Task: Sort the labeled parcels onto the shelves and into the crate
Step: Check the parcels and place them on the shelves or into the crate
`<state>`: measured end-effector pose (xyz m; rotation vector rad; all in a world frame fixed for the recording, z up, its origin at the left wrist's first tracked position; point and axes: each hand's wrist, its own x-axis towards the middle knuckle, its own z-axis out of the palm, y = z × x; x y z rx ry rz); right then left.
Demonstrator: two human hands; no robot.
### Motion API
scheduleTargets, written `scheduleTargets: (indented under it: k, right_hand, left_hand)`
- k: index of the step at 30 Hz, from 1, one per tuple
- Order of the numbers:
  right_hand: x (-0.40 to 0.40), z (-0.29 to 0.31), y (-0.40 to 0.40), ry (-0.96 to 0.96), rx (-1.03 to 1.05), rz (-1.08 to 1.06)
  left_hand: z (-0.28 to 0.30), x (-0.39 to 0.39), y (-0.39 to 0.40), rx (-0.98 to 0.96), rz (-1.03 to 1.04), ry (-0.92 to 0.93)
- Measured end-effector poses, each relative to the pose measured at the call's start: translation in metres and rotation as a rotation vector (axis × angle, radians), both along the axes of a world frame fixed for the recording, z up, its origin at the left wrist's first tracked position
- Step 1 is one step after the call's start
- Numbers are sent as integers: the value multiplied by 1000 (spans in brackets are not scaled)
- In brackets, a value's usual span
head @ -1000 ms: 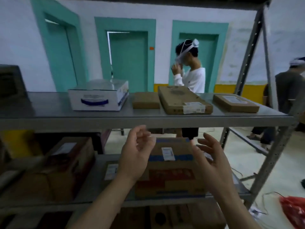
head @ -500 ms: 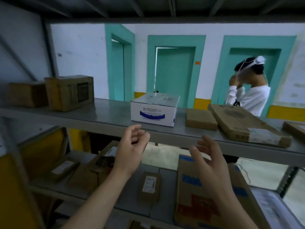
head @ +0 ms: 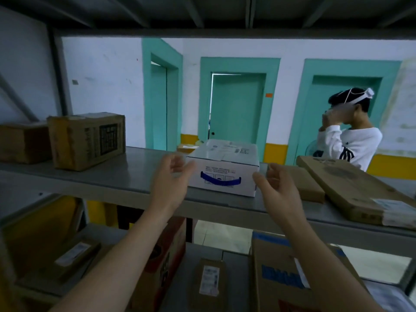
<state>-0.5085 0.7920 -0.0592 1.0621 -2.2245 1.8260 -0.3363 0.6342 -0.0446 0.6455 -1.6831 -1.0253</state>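
Observation:
A white parcel with a blue stripe (head: 225, 167) stands on the grey metal shelf (head: 126, 179) in front of me. My left hand (head: 171, 183) is raised just left of it with relaxed fingers, its fingertips close to the box's left side. My right hand (head: 279, 192) hovers at the box's right front corner, fingers loosely spread. Neither hand holds anything. Whether they touch the box is unclear.
Two brown boxes (head: 87, 140) sit at the shelf's left, and flat brown parcels (head: 346, 190) lie at its right. The lower shelf carries a large taped carton (head: 283, 273) and small labeled parcels (head: 209, 282). A person in a white top (head: 351, 145) stands behind the rack.
The view has swung left and closer to the upper shelf. Both hands have risen from in front of the lower carton to either side of the white parcel.

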Motion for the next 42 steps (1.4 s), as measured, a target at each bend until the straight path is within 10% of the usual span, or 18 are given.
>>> scheduleTargets:
  k: [28,42]
  right_hand:
    - [-63,57,-97,-524,353,-52]
    - [-58,43,-90,-234,31,116]
  left_hand:
    - [31,-100,-154,442,-643,-473]
    - [38,-80,-150,233,-594,-247]
